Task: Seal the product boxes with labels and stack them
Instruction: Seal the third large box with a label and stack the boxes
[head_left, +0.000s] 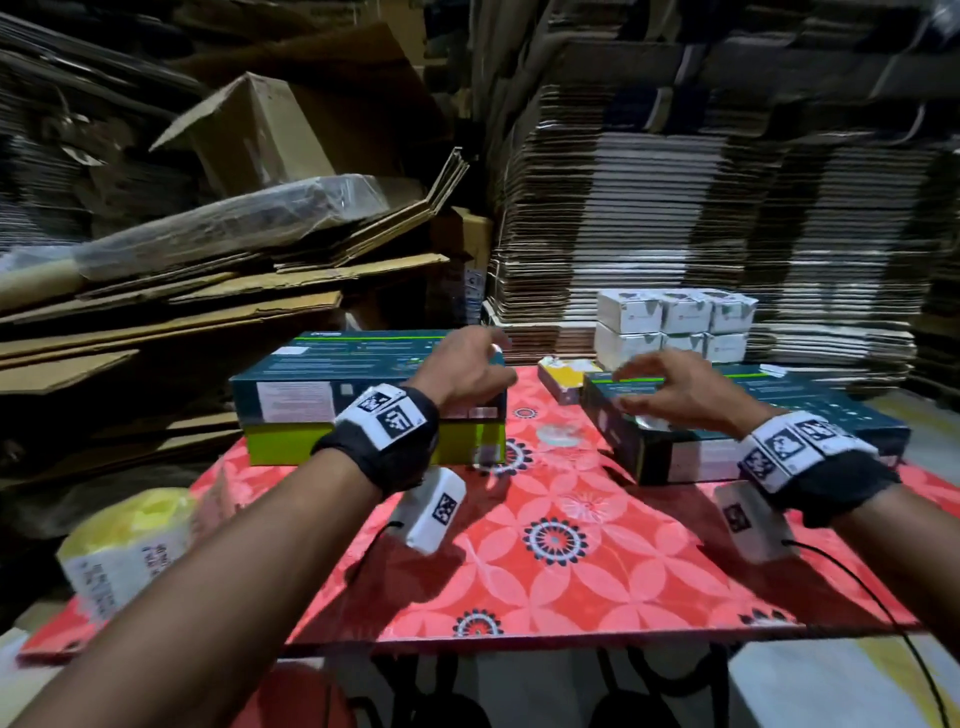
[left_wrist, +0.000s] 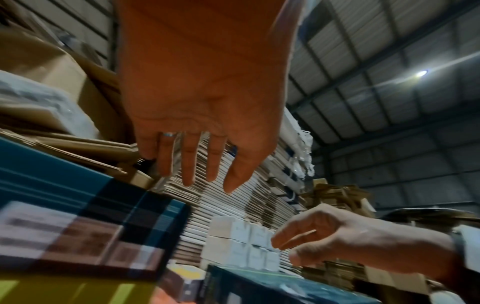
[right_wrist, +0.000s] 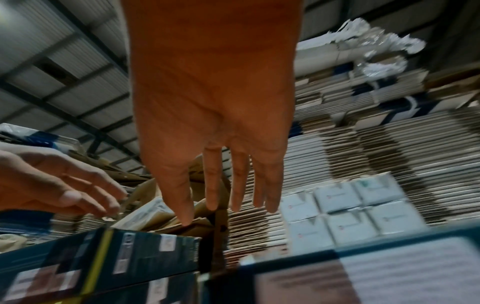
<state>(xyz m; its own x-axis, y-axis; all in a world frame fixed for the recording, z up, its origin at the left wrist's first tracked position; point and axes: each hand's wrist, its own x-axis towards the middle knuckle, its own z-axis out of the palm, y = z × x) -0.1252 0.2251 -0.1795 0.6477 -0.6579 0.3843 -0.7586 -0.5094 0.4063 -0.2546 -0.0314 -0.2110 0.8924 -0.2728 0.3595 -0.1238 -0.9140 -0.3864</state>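
Two long teal product boxes lie on the red floral table (head_left: 545, 545). The left teal box (head_left: 332, 374) sits stacked on a green box (head_left: 280, 444). My left hand (head_left: 488, 364) hovers over its right end with fingers straight and holding nothing, as the left wrist view shows (left_wrist: 197, 174). The right teal box (head_left: 810, 415) lies flat on the cloth. Above its left end my right hand (head_left: 639, 387) is spread and empty, its fingers (right_wrist: 226, 207) pointing down. A small clear round piece (head_left: 558, 434) lies on the cloth between the boxes.
Several small white boxes (head_left: 675, 327) are stacked at the table's back, with a small yellow-topped box (head_left: 563, 379) in front of them. A yellow and white package (head_left: 124, 551) sits at the front left. Tall stacks of flat cardboard (head_left: 727, 208) stand behind.
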